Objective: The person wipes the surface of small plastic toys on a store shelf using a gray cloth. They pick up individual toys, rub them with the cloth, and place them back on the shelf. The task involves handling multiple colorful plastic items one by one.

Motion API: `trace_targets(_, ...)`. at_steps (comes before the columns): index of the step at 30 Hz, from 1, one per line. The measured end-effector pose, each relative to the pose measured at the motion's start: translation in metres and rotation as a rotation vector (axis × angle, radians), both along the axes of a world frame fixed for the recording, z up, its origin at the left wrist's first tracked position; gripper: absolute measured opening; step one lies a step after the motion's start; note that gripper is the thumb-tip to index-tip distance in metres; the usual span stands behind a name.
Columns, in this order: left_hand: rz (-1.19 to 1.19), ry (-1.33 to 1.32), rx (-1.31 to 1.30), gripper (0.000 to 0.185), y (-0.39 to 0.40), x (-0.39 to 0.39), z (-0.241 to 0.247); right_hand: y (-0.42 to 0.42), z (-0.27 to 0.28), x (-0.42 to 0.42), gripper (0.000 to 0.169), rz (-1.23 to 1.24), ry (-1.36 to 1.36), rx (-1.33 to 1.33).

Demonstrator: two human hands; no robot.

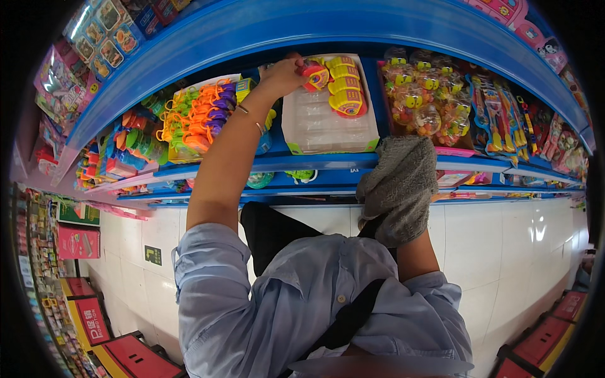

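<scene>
My left hand (285, 77) reaches over the back left corner of a white display box (331, 137) on the blue shelf. Its fingers are on a red and yellow plastic toy (315, 76); whether they grip it or only touch it, I cannot tell. To the right of that toy, several yellow and red toys (346, 92) stand in a row inside the box, over a clear plastic tray with moulded slots. A grey towel (401, 189) is draped over my right hand at the shelf's front edge and hides the hand and its fingers.
Left of the box are orange, green and purple toys (203, 113) in a carton. Round clear candy containers (423, 94) fill a box at the right, beside hanging toy packs (498, 113). A blue shelf edge (302, 30) arches above; lower shelves (321, 191) lie below.
</scene>
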State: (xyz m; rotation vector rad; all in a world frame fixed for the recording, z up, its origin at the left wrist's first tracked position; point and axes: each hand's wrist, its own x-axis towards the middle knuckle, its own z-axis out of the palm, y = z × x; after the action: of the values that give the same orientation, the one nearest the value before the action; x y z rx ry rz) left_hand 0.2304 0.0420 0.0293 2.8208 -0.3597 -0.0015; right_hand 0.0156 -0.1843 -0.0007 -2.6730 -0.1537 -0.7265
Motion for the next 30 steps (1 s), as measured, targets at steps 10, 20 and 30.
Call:
trace_targets(10,-0.073,-0.103,0.171,0.051,-0.011,-0.013,0.010,0.005,0.009,-0.002,0.045,-0.030,0.215,0.018)
trace_targets(20,-0.009,-0.230,0.318,0.046,0.007,0.000,-0.005,0.006,0.007,-0.001,0.027,-0.018,-0.040,0.015)
trace_targets(30,0.006,-0.167,0.194,0.043,0.020,-0.004,-0.003,0.005,0.008,0.003,0.027,0.002,-0.052,0.010)
